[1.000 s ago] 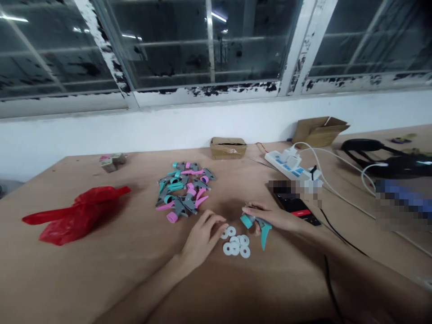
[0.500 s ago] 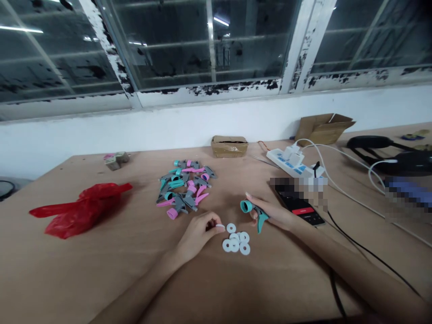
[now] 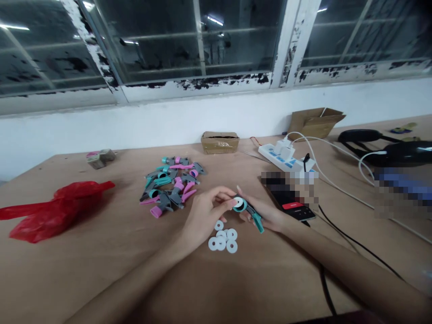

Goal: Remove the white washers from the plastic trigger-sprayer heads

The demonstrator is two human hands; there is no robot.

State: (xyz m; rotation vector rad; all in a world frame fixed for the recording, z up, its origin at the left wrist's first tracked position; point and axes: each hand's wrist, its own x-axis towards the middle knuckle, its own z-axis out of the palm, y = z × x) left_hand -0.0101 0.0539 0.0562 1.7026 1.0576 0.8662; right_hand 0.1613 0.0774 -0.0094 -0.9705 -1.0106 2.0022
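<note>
My right hand (image 3: 266, 213) is closed around a grey and teal trigger spray head (image 3: 251, 211), its round teal collar facing up and to the left. At the mouth of that collar, my left hand (image 3: 207, 209) pinches a white washer (image 3: 237, 202) between thumb and fingers. Whether the washer is fully seated inside cannot be seen. Below the two hands, several loose white washers (image 3: 221, 243) lie overlapping on the table. To the left of my left hand is a pile of spray heads (image 3: 168, 182) in grey, teal and pink.
A red plastic bag (image 3: 64, 209) lies on the table (image 3: 101, 279) at left. A small cardboard box (image 3: 220, 143) stands by the wall. To the right are a phone (image 3: 286, 198), a power strip (image 3: 276, 157), cables and an open carton (image 3: 313, 123).
My left hand has carried the washer up and right to the collar of the spray head. My right hand still holds the spray head. The view has shifted slightly to the right.
</note>
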